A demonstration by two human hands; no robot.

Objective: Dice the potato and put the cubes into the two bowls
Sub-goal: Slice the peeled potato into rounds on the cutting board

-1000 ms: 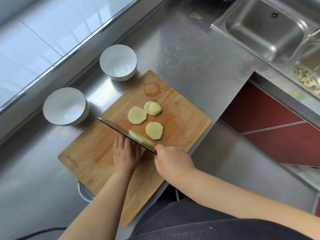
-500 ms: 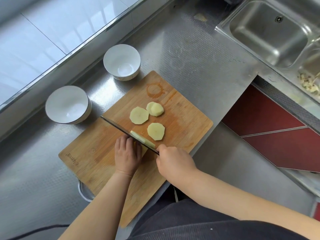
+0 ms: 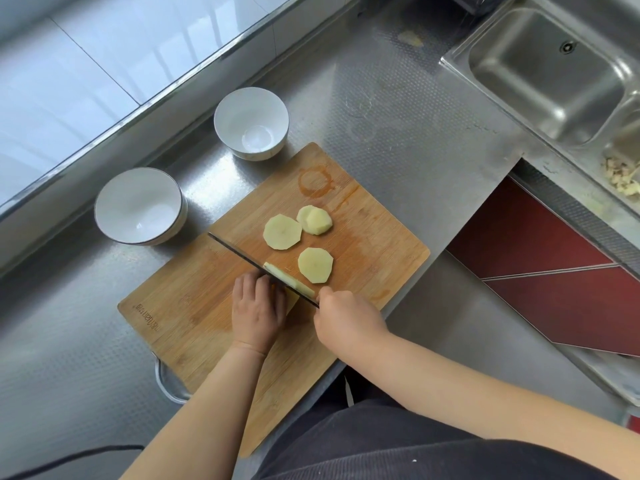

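A wooden cutting board [image 3: 194,317] lies on the steel counter. My left hand [image 3: 258,311] curls over the rest of the peeled potato [image 3: 292,299], which it mostly hides. My right hand [image 3: 348,323] grips the handle of a knife [image 3: 239,254] whose blade stands in the potato, with a fresh slice [image 3: 289,280] leaning on its far side. Three cut pieces lie beyond the blade: a round slice [image 3: 282,232], an end piece [image 3: 314,220] and another slice [image 3: 316,265]. Two white bowls stand empty behind the board, one on the left [image 3: 138,206] and one further back [image 3: 251,123].
A steel sink [image 3: 543,71] is at the far right, with food scraps [image 3: 623,178] in the basin beside it. A tiled wall ledge runs along the left. A dark cable [image 3: 69,459] lies on the counter at bottom left. Red cabinet fronts [image 3: 554,278] show below the counter edge.
The knife has stayed in the potato with the slice leaning on it; both hands hold nearly the same place. The view has shifted slightly.
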